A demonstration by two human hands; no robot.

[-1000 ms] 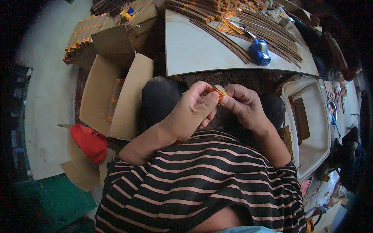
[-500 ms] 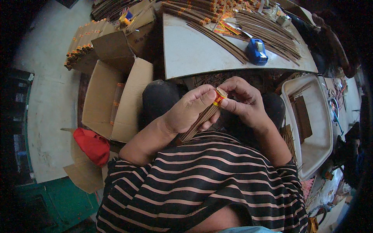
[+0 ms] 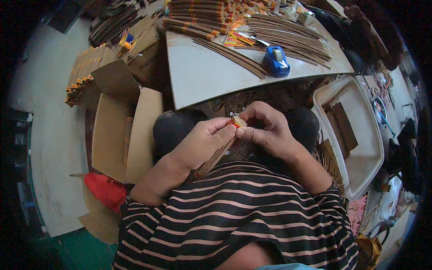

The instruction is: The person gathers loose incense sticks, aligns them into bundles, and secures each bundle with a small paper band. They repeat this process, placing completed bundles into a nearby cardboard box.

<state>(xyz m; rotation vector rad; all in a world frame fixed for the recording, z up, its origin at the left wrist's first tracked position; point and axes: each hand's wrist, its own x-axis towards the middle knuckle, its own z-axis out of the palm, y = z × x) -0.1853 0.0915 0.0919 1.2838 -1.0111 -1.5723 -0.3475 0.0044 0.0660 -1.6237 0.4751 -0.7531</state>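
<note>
Mid-frame, a slim bundle of thin brown sticks (image 3: 214, 161) slants through the left hand (image 3: 201, 138), which grips it near a red-and-yellow paper band (image 3: 233, 122) at its upper end. The right hand (image 3: 269, 130) meets it there, thumb and fingertips on that end. Above, a blue plastic tape dispenser (image 3: 277, 64) sits on a white tabletop (image 3: 195, 74).
</note>
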